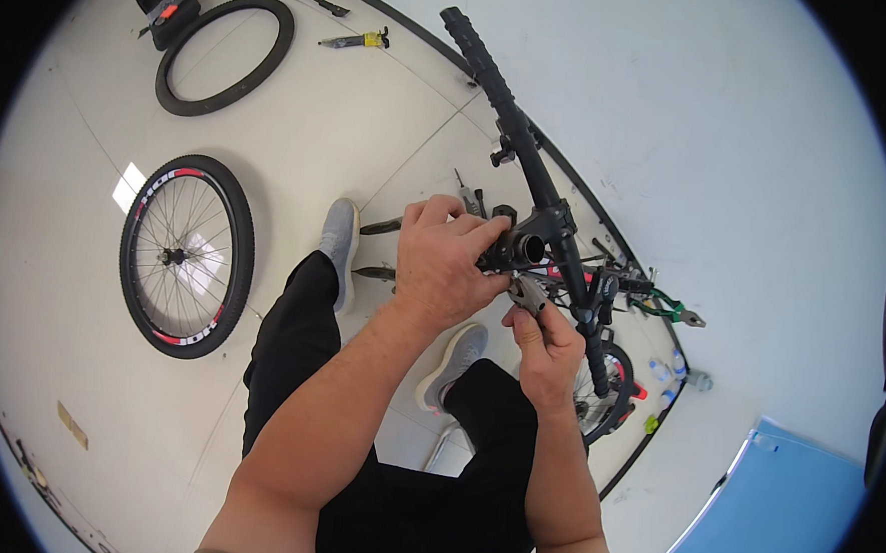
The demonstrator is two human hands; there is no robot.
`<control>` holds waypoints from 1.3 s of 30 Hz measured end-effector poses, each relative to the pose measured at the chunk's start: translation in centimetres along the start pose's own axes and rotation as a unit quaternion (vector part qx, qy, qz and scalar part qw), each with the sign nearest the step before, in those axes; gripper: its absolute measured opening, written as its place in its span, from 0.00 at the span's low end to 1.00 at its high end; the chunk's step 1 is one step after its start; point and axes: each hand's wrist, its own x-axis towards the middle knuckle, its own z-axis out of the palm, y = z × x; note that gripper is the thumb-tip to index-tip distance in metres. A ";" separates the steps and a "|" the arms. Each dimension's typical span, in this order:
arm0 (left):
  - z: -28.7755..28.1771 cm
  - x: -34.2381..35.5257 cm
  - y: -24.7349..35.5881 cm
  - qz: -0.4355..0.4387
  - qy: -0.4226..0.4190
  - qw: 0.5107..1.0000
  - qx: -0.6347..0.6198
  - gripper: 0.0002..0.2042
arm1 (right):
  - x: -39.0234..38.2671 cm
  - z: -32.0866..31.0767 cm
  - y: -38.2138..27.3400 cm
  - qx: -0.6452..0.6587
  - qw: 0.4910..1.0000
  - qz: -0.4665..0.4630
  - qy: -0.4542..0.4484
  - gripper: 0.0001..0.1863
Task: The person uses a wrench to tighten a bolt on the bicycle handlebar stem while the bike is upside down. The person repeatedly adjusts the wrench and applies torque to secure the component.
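A bicycle's black handlebar [534, 161] runs from the top of the head view down to the right of my hands. My left hand [446, 255] is closed around the front of the bike beside the round black stem end [528, 249]; what its fingertips press on is partly hidden. Just below the stem, a grey metal tool [528, 294] is pinched between the thumb and fingers of my right hand [549, 354]. It resembles a folded multi-tool or small pliers, and its tip meets the area by my left thumb.
A spoked wheel [234, 256] with a tyre and a loose black tyre [287, 43] lie on the left floor. Green-handled pliers [677, 312] rest on the bike at right, above its rear wheel [613, 386]. A yellow-handled tool [360, 41] lies at the top; a blue panel [771, 514] stands lower right.
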 end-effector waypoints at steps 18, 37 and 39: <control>0.0 0.1 0.1 -0.017 0.004 0.999 -0.027 0.19 | -1.0 0.2 0.2 0.084 0.995 0.045 0.006 0.09; 0.3 0.3 0.2 0.009 0.006 1.000 0.005 0.22 | 0.2 -0.6 -1.7 0.191 0.961 0.165 -0.109 0.10; 0.4 0.3 0.2 0.013 0.005 1.000 0.006 0.23 | 0.3 -0.8 -1.7 0.200 0.958 0.166 -0.118 0.10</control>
